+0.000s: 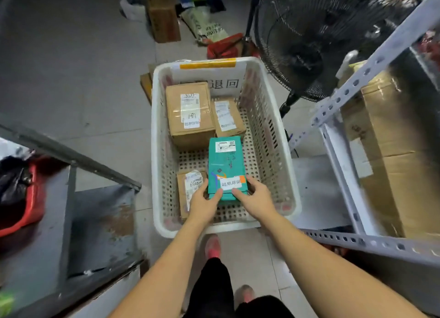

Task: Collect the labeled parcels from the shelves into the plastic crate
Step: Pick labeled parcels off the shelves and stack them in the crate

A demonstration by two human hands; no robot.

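A white perforated plastic crate (pixel 266 132) stands on the floor in front of me. Inside it, a teal labeled parcel (pixel 226 162) lies lengthwise. My left hand (pixel 203 202) grips its near left corner and my right hand (pixel 256 198) grips its near right corner. A large brown labeled box (pixel 189 114) and a smaller brown box (pixel 227 116) sit at the crate's far end. A small brown labeled parcel (pixel 189 187) lies at the near left, partly hidden by my left hand.
A grey metal shelf (pixel 95 222) stands at my left with a red and black bag (pixel 21 194). A white slotted-angle shelf (pixel 345 165) at my right holds a big cardboard box (pixel 390 156). A black floor fan (pixel 316 37) stands behind the crate. Boxes and bags lie beyond.
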